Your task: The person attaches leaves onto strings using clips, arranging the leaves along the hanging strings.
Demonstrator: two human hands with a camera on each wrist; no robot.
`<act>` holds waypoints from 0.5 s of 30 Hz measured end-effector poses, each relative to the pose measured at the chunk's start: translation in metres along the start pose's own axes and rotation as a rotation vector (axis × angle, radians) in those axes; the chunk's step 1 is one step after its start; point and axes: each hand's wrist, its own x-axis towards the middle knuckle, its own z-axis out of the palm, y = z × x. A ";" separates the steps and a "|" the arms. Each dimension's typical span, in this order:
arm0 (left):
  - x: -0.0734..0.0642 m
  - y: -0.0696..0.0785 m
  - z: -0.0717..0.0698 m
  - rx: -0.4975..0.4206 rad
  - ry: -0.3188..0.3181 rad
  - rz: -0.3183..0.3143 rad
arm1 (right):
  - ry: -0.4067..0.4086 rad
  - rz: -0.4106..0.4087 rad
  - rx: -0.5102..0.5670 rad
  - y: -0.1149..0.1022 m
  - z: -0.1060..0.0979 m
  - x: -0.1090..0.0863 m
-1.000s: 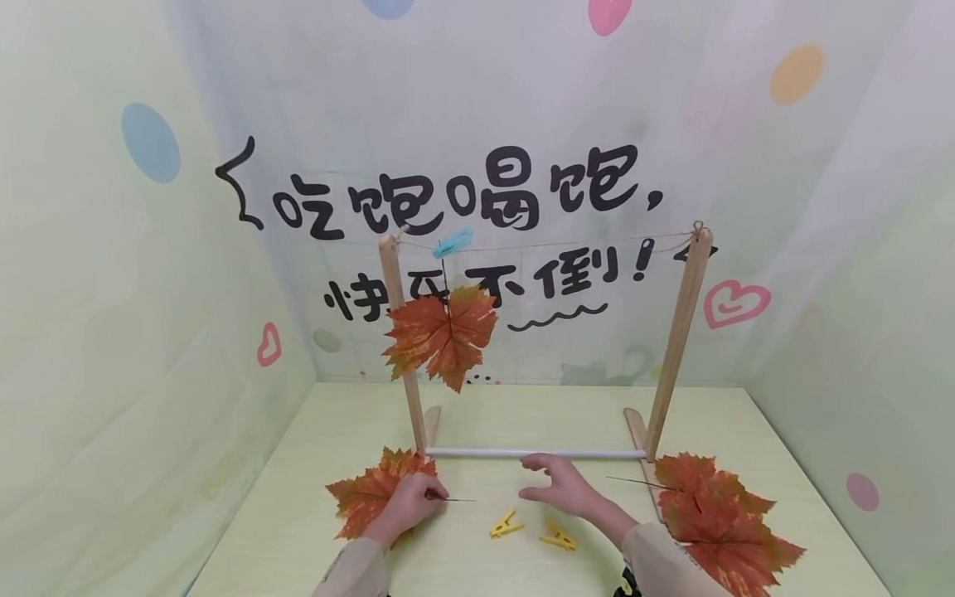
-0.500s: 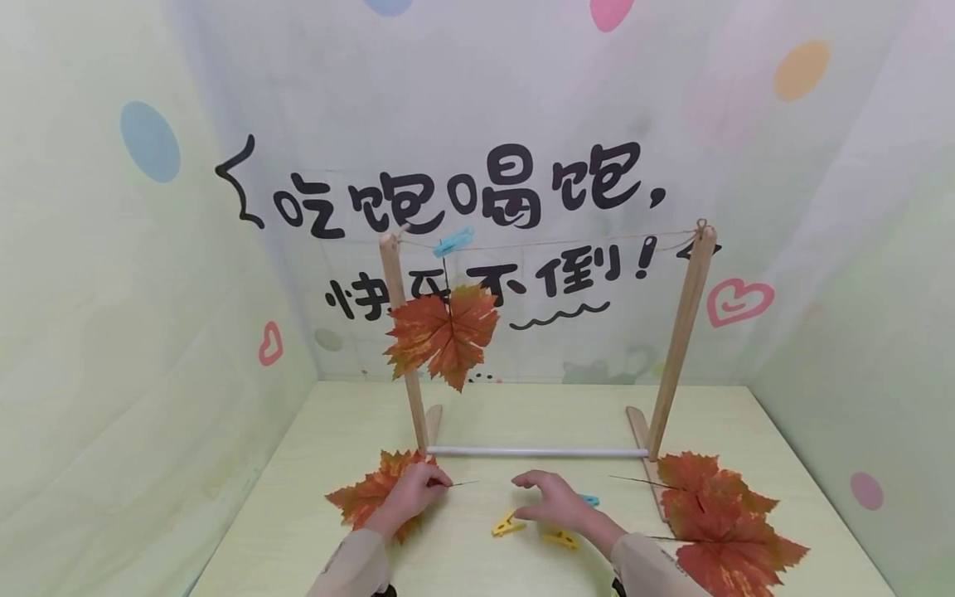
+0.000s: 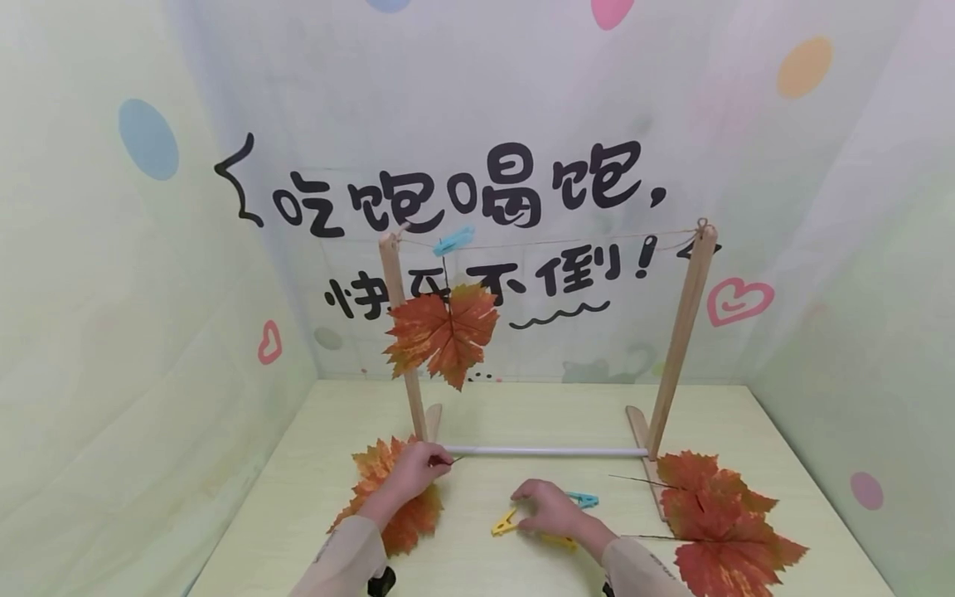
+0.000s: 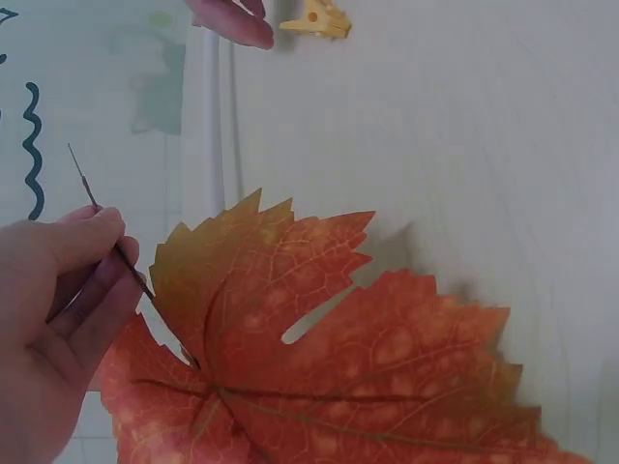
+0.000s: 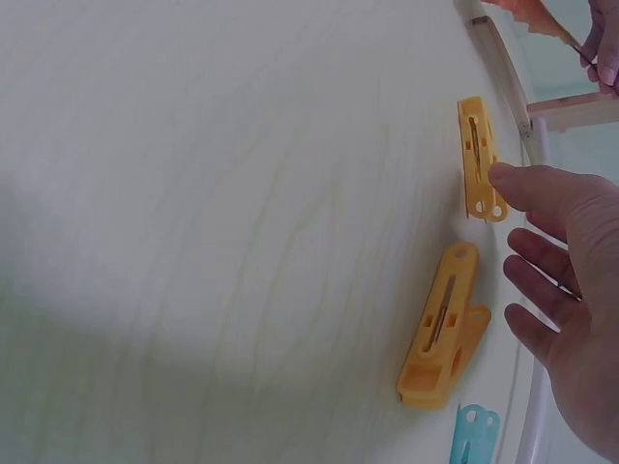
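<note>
My left hand pinches the thin dark stem of an orange-red artificial maple leaf. The leaf hangs out below that hand, and the stem's tip sticks up past the fingertips. My right hand hovers low over the table with loosely bent fingers. In the right wrist view its thumb tip overlaps one yellow clothespin. A second yellow clothespin lies beside its fingers, and a blue clothespin shows at the bottom edge.
A wooden frame stands behind the hands, with a white crossbar low down and a string across the top. From the string, a blue clothespin holds another maple leaf. More leaves lie at the right.
My left hand has lifted slightly forward, raising and turning the leaf by its stem. The right hand has come back from the crossbar and down toward the yellow clothespins, uncovering the blue one.
</note>
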 end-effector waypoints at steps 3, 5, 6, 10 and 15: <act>0.001 0.007 -0.005 -0.005 0.006 0.005 | -0.012 0.001 -0.010 -0.002 0.003 0.001; 0.001 0.012 -0.008 -0.013 0.011 -0.006 | -0.020 -0.002 -0.029 -0.003 0.005 0.001; 0.002 0.013 -0.009 -0.024 0.012 -0.011 | -0.023 -0.010 -0.042 -0.003 0.005 0.001; 0.002 0.018 -0.013 -0.058 0.015 -0.027 | -0.025 -0.031 -0.086 -0.004 0.007 0.001; 0.000 0.022 -0.019 -0.094 0.025 -0.043 | -0.016 -0.036 -0.095 -0.005 0.006 0.000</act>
